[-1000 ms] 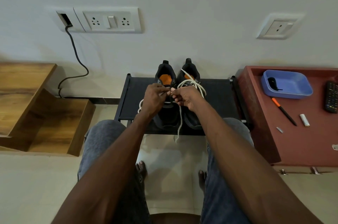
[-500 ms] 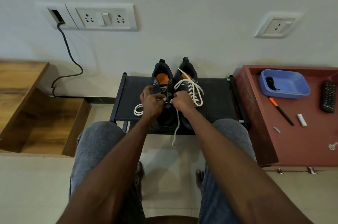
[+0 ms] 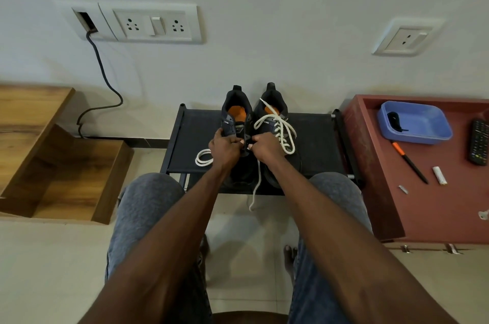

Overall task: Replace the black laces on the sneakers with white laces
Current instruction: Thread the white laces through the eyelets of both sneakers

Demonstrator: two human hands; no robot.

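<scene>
Your two sneakers stand side by side at the middle of the black bench (image 3: pixel 312 149), heels toward the wall edge, toes toward you. The right sneaker (image 3: pixel 275 122) already carries its white lace (image 3: pixel 284 133), criss-crossed and loose at the top. The left sneaker (image 3: pixel 235 117) is the one in work: your left hand (image 3: pixel 225 150) and right hand (image 3: pixel 266 150) are both curled over its eyelet rows, fingertips almost meeting, and each grip seems to pinch the white lace there, though the fingers hide the exact hold. A coil of that loose white lace (image 3: pixel 203 159) lies on the bench just left of your left hand, and another tail hangs over the front edge toward the floor. Expect the lace to be light, soft and limp, a woven cord that folds wherever you let it go, so take it close to the stiff tip and feed that through. The sneaker itself looks like a padded fabric upper on a firmer sole, light enough to shift under a pull; steady it by the eyelet flap. A black lace (image 3: pixel 395 121) lies in the smooth blue plastic tray (image 3: pixel 428 135) on the red cabinet (image 3: pixel 434 207) beside the bench.
</scene>
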